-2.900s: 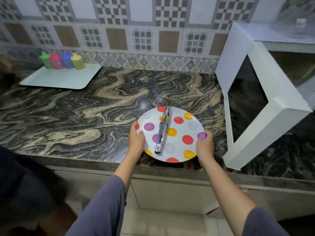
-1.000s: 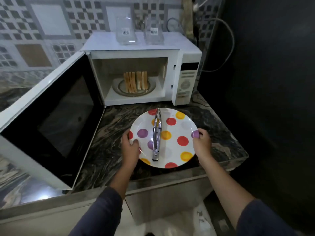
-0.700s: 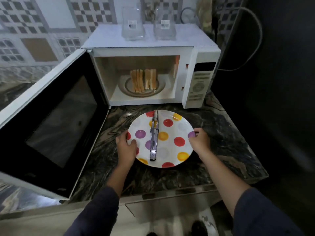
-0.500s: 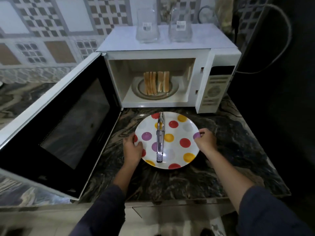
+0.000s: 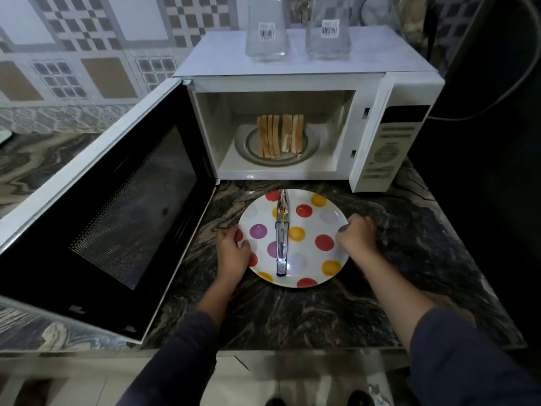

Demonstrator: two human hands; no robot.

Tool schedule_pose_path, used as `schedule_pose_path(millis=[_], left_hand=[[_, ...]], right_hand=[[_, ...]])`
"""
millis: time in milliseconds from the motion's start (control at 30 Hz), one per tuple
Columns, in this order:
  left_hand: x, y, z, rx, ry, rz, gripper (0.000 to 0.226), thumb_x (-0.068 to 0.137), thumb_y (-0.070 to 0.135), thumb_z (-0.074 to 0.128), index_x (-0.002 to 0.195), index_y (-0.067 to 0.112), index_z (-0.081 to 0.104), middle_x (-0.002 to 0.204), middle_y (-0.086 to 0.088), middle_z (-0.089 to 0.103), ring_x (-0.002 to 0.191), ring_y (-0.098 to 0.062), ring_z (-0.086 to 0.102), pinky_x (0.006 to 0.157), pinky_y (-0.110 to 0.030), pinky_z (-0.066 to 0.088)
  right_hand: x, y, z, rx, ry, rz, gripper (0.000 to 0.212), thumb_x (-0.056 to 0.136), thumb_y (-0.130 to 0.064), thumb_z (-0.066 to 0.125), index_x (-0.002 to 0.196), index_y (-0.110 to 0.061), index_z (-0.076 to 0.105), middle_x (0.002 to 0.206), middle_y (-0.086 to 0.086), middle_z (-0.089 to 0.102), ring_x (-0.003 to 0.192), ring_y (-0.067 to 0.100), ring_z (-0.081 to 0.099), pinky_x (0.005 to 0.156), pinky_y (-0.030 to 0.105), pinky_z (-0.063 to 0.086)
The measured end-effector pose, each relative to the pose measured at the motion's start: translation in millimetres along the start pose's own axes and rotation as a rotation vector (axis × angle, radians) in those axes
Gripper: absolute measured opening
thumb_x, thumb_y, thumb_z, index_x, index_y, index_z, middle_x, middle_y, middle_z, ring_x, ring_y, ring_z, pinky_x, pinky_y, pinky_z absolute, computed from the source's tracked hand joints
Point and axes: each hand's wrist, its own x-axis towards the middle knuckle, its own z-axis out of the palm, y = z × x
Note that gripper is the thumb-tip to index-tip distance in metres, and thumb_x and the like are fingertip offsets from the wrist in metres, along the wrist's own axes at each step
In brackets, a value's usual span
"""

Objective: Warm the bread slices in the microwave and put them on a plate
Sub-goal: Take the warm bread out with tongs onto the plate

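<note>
Head view looks down on a dark veined stone bench point(image 5: 409, 230) with a white microwave point(image 5: 292, 68) at its far side. The microwave door point(image 5: 117, 200) is swung fully open to the left. It stands out toward the near edge of the bench and walls off the left side.

The bread slices point(image 5: 279, 139) stand on edge in a tight row on the glass turntable point(image 5: 243, 145) inside the open cavity, set back from the sill.

The spotted plate point(image 5: 313, 225) lies flat on the bench just in front of the cavity mouth, its far rim close to the sill. Metal tongs point(image 5: 282, 238) lie across its middle, pointing near to far, with the far tip at the plate's far rim.

The left grip point(image 5: 232, 250) is closed on the plate's left rim, thumb over the top, and sits in the narrow gap between the plate and the door's lower edge. The right grip point(image 5: 355, 234) is closed on the right rim, fingers curled, thumb at a purple dot.

To the right of the plate, a wide stretch of bench runs to the right-hand edge. A narrower band lies between the plate and the near edge.

Two clear jars point(image 5: 266, 27) stand side by side on the microwave top.
</note>
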Motion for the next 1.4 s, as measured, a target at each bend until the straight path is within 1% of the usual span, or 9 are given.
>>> schedule_pose_path(millis=[167,267,433,667,867,933,1100,1233,1400], left_hand=[[1.5,-7.1,1.0,-0.043,-0.002,0.042,0.039,0.085,0.002,0.053,0.125,0.005,0.054,0.116,-0.015,0.045,0.104,-0.026,0.05,0.091,-0.021,0.035],[0.5,-8.0,-0.4,-0.056,-0.007,0.035,0.041,0.086,0.004,0.055,0.128,0.003,0.052,0.123,-0.016,0.045,0.112,-0.027,0.049,0.095,-0.022,0.034],[1.0,-10.6,-6.9,-0.086,-0.052,0.02,0.043,0.088,0.007,0.057,0.13,0.003,0.05,0.129,-0.016,0.044,0.117,-0.029,0.05,0.102,-0.032,0.04],[4.4,-8.5,-6.8,-0.086,-0.055,0.009,0.038,0.089,0.006,0.056,0.126,0.003,0.054,0.127,-0.016,0.045,0.113,-0.029,0.051,0.101,-0.03,0.04],[15.6,22.7,-6.8,-0.22,0.194,0.086,0.028,0.089,0.005,0.055,0.116,0.001,0.059,0.119,-0.018,0.05,0.109,-0.029,0.052,0.094,-0.028,0.04],[20.6,40.0,-5.9,-0.378,0.126,0.038,0.027,0.092,0.015,0.053,0.117,0.004,0.057,0.114,-0.012,0.056,0.104,-0.024,0.055,0.088,-0.027,0.041],[24.4,70.9,2.7,-0.935,-0.252,-0.138,0.034,0.095,0.03,0.048,0.112,0.003,0.059,0.101,-0.01,0.064,0.093,-0.019,0.062,0.081,-0.022,0.052],[19.0,75.9,2.6,-1.156,-0.335,-0.137,0.028,0.095,0.025,0.05,0.108,0.002,0.057,0.096,-0.013,0.064,0.096,-0.025,0.063,0.085,-0.031,0.056],[14.8,79.7,2.7,-1.068,-0.272,-0.104,0.014,0.094,0.019,0.052,0.089,0.008,0.061,0.091,-0.011,0.065,0.093,-0.025,0.063,0.069,-0.024,0.059]], right_hand=[[-16.5,-42.8,12.9,-0.022,0.037,-0.149,0.048,0.083,-0.013,0.06,0.129,-0.009,0.046,0.136,0.014,0.036,0.129,0.032,0.033,0.104,0.038,0.034],[-28.3,-69.1,34.3,0.043,-0.057,-0.255,0.043,0.092,-0.025,0.052,0.128,-0.004,0.043,0.137,0.016,0.038,0.127,0.033,0.037,0.099,0.039,0.038],[-37.7,-83.5,65.0,-0.064,-0.24,-0.229,0.064,0.091,-0.045,0.05,0.136,-0.004,0.03,0.142,0.017,0.032,0.126,0.038,0.041,0.096,0.041,0.041],[-33.5,-76.1,60.8,0.011,-0.249,-0.204,0.041,0.094,-0.027,0.048,0.126,-0.003,0.04,0.127,0.017,0.05,0.108,0.032,0.056,0.087,0.038,0.049],[-28.7,-66.4,26.3,0.18,-0.271,-0.301,0.022,0.092,-0.023,0.051,0.101,-0.004,0.058,0.101,0.014,0.059,0.082,0.022,0.054,0.06,0.026,0.038],[-33.2,-65.5,12.0,0.238,-0.272,-0.383,0.018,0.09,-0.021,0.053,0.091,-0.004,0.06,0.087,0.01,0.055,0.075,0.019,0.051,0.053,0.022,0.033],[-44.7,-61.4,-9.1,0.376,-0.357,-0.502,0.018,0.088,-0.015,0.056,0.098,-0.004,0.066,0.074,0.001,0.051,0.062,0.007,0.047,0.053,0.019,0.034],[-53.1,-50.8,-18.3,0.406,-0.397,-0.487,0.018,0.09,-0.012,0.055,0.104,-0.005,0.064,0.07,0.0,0.052,0.045,-0.004,0.049,0.042,0.009,0.033],[-60.9,-35.5,-26.2,0.371,-0.461,-0.469,0.026,0.09,-0.015,0.053,0.115,-0.011,0.063,0.088,0.004,0.063,0.074,0.009,0.059,0.062,0.023,0.047]])
